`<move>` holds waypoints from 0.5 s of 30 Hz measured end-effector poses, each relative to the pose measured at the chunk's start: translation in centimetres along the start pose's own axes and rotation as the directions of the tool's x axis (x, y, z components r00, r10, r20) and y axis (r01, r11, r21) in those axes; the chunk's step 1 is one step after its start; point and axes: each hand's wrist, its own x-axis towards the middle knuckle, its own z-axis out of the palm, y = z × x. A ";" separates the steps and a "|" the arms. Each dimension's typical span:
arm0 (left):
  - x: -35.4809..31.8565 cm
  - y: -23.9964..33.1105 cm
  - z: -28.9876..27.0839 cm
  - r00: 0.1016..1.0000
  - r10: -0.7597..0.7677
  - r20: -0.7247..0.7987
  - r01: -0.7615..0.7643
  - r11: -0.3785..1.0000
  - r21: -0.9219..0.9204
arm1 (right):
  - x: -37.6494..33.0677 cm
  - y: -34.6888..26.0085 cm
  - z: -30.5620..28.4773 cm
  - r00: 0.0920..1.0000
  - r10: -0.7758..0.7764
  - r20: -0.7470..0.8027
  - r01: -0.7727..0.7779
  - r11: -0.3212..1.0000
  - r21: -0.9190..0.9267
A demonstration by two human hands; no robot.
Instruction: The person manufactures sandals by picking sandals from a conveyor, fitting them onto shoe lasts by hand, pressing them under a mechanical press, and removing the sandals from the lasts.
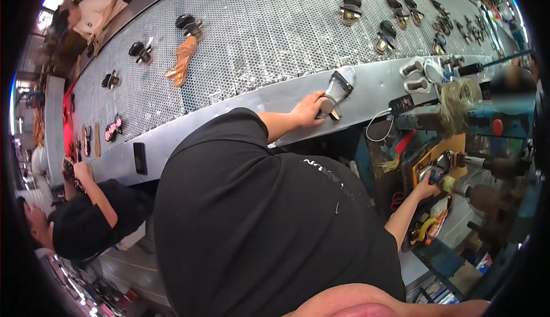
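Note:
My left hand (308,111) reaches across to the metal ledge (240,108) beside the mesh conveyor belt (269,30). It grips a silver-and-black heeled sandal (338,85) lying on that ledge. My right hand (427,189) is low on the right at a cluttered workbench (435,156). Its fingers close around a small blue object (436,175) next to a machine spindle (478,194). My black shirt fills the middle of the view and hides most of both arms.
Several dark sandals (387,35) and a tan sole (182,60) lie spread on the belt. A co-worker in black (86,225) handles a shoe at the ledge's left end. White shoe parts (427,71), a cable (378,125) and a blue machine (487,116) crowd the right side.

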 end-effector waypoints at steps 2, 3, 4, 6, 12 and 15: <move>-0.2 -0.3 -0.9 1.000 -0.006 0.015 0.006 1.000 0.017 | -0.9 -0.8 1.2 0.991 0.131 0.035 -0.134 0.987 0.087; -0.5 -0.5 -1.4 0.999 -0.010 0.046 0.008 0.999 0.039 | -1.1 -1.3 1.4 0.983 0.174 0.051 -0.178 0.977 0.115; -1.1 -0.7 -2.1 0.999 -0.021 0.038 0.019 0.999 0.040 | -1.1 -1.6 1.4 0.977 0.203 0.070 -0.207 0.977 0.051; -2.6 -1.9 -3.6 0.995 -0.093 -0.035 0.092 0.995 -0.028 | -1.3 -2.2 1.4 0.976 0.209 0.057 -0.207 0.977 -0.048; -13.7 -17.0 -12.6 0.663 -0.536 -0.523 0.680 0.723 0.122 | -0.9 -6.2 -0.2 0.972 0.230 0.039 -0.225 0.969 -0.105; -17.9 -27.9 -18.4 0.506 -0.655 -0.561 0.860 0.429 0.275 | -2.0 -5.3 0.4 0.922 0.377 0.090 -0.367 0.924 -0.109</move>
